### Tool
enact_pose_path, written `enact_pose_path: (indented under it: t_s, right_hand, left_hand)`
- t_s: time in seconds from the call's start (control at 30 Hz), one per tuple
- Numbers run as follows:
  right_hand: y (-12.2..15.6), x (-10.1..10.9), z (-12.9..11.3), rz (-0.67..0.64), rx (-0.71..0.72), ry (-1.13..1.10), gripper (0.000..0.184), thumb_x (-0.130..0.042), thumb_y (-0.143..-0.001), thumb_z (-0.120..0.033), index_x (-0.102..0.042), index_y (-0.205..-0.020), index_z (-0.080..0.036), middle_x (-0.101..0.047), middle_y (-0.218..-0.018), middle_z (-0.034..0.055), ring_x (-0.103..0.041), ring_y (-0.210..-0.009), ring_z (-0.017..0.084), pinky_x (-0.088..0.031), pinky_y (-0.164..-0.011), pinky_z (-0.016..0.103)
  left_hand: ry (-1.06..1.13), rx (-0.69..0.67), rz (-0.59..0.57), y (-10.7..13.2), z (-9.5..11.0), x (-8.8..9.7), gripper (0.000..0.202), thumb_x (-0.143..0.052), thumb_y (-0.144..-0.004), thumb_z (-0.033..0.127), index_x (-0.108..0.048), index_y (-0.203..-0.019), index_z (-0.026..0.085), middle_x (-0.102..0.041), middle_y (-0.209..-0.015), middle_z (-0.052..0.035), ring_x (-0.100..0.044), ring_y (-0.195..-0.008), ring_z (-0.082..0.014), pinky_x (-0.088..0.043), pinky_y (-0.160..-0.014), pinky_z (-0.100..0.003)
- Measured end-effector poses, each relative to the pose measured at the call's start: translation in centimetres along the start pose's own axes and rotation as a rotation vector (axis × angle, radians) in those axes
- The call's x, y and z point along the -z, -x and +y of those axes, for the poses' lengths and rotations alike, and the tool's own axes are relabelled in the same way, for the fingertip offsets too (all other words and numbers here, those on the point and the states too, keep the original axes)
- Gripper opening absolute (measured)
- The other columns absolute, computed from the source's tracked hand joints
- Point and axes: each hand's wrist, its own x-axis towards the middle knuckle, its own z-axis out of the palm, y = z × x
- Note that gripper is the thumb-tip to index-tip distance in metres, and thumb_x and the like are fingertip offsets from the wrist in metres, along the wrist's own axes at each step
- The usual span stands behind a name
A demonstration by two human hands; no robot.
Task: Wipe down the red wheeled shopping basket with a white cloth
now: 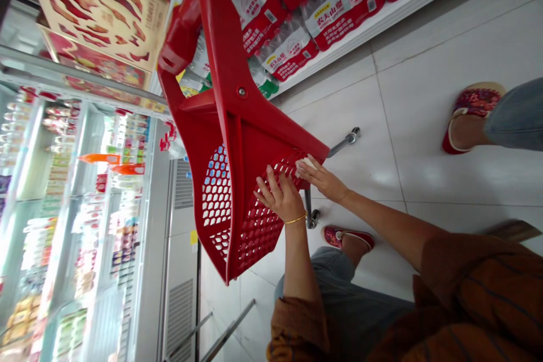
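A red plastic shopping trolley basket with honeycomb-perforated walls fills the middle of the view, tipped on its side, with its red handle reaching toward the top. My left hand, with a gold bangle on the wrist, lies against the perforated wall, fingers spread over the holes. My right hand wraps the basket's upper edge, with a small white item pressed under its fingers. A metal bar with a small caster sticks out behind the basket. The far side of the basket is hidden.
Packs of bottled water line a low white shelf at the top. A lit refrigerated display case stands along the left side. White tile floor spreads to the right, with my red sandalled feet on it.
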Motion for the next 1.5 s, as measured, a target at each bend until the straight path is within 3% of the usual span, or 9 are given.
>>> enact_pose_path:
  t_s: [0.13,0.3,0.47,0.63,0.9,1.1,1.23,1.37,1.5]
  right_hand:
    - [1.4,0.1,0.7,-0.029,-0.032,-0.031,0.061,-0.029,-0.095,-0.002,-0.012,-0.149,-0.027,-0.034,-0.151,0.0057,-0.008,-0.144,0.021,-0.03,-0.116,0.052]
    - [2.0,0.8,0.6,0.0,-0.052,-0.045,0.06,-0.028,-0.095,-0.002,-0.018,-0.148,-0.025,-0.034,-0.151,0.0084,-0.011,-0.144,0.022,-0.034,-0.113,0.054]
    - [-1.0,1.3,-0.8,0.106,-0.035,-0.053,0.052,-0.039,-0.095,-0.009,-0.032,-0.144,-0.023,-0.039,-0.149,0.0086,-0.013,-0.144,0.022,-0.033,-0.114,0.051]
    - [-4.0,0.7,-1.1,0.096,0.014,0.032,0.045,-0.047,-0.094,-0.017,-0.043,-0.139,-0.022,-0.042,-0.147,0.0075,-0.014,-0.144,0.024,-0.033,-0.114,0.05]
    - [-3.2,-0.3,-0.3,0.067,0.051,0.067,0.054,-0.038,-0.095,-0.009,-0.027,-0.146,-0.022,-0.039,-0.148,0.006,-0.009,-0.144,0.02,-0.025,-0.118,0.045]
    - [-1.5,0.3,-0.2,0.007,0.016,0.072,0.058,-0.035,-0.095,-0.004,-0.017,-0.149,-0.019,-0.038,-0.148,0.0096,-0.009,-0.144,0.021,-0.029,-0.116,0.05]
    - [-0.4,0.8,0.3,-0.018,0.005,0.054,0.058,-0.034,-0.095,-0.003,-0.018,-0.148,-0.019,-0.038,-0.149,0.0085,-0.01,-0.144,0.02,-0.029,-0.117,0.049]
    - [0.5,1.2,0.7,-0.003,-0.037,0.033,0.059,-0.034,-0.094,-0.003,-0.02,-0.148,-0.022,-0.038,-0.149,0.0087,-0.012,-0.144,0.021,-0.032,-0.115,0.05]
    - [-0.9,2.1,-0.4,0.046,-0.02,-0.001,0.059,-0.036,-0.095,-0.006,-0.018,-0.149,-0.023,-0.035,-0.151,0.009,-0.01,-0.145,0.022,-0.033,-0.114,0.051]
  left_hand:
    - [-0.002,0.034,-0.012,0.2,0.1,-0.7,0.028,-0.051,-0.091,0.039,-0.069,-0.104,0.021,-0.048,-0.14,-0.0142,-0.013,-0.144,-0.0291,0.0,-0.115,-0.06]
    - [-0.021,0.082,-0.015,0.4,0.5,-1.4,0.033,-0.051,-0.091,0.042,-0.067,-0.11,0.021,-0.044,-0.144,-0.015,-0.009,-0.144,-0.03,-0.002,-0.115,-0.06]
    - [-0.008,0.093,0.007,0.5,0.5,-1.9,0.036,-0.049,-0.09,0.045,-0.067,-0.107,0.019,-0.041,-0.145,-0.0162,-0.008,-0.144,-0.0305,-0.005,-0.115,-0.06]
    - [-0.023,0.122,0.052,0.4,0.4,-2.2,0.033,-0.048,-0.09,0.045,-0.069,-0.099,0.021,-0.045,-0.143,-0.014,-0.011,-0.145,-0.0301,-0.009,-0.115,-0.059]
    - [0.003,0.202,-0.041,-0.2,1.3,-1.3,0.032,-0.048,-0.09,0.044,-0.07,-0.1,0.021,-0.044,-0.144,-0.0134,-0.009,-0.144,-0.0326,-0.008,-0.113,-0.062]
    - [-0.029,0.113,0.048,0.0,1.0,-1.4,0.031,-0.05,-0.09,0.045,-0.07,-0.099,0.024,-0.049,-0.14,-0.0121,-0.017,-0.143,-0.0308,-0.015,-0.113,-0.06]
    - [-0.054,0.073,0.079,0.0,0.9,-1.3,0.029,-0.05,-0.09,0.042,-0.071,-0.099,0.024,-0.052,-0.138,-0.0113,-0.018,-0.143,-0.0299,-0.016,-0.114,-0.059]
    - [-0.012,0.104,0.025,-0.1,1.1,-1.0,0.03,-0.049,-0.091,0.043,-0.071,-0.099,0.023,-0.05,-0.139,-0.013,-0.016,-0.143,-0.0307,-0.012,-0.113,-0.061]
    - [-0.008,0.112,0.001,0.0,1.0,-1.1,0.03,-0.05,-0.09,0.042,-0.07,-0.1,0.023,-0.05,-0.139,-0.013,-0.016,-0.143,-0.0323,-0.012,-0.113,-0.062]
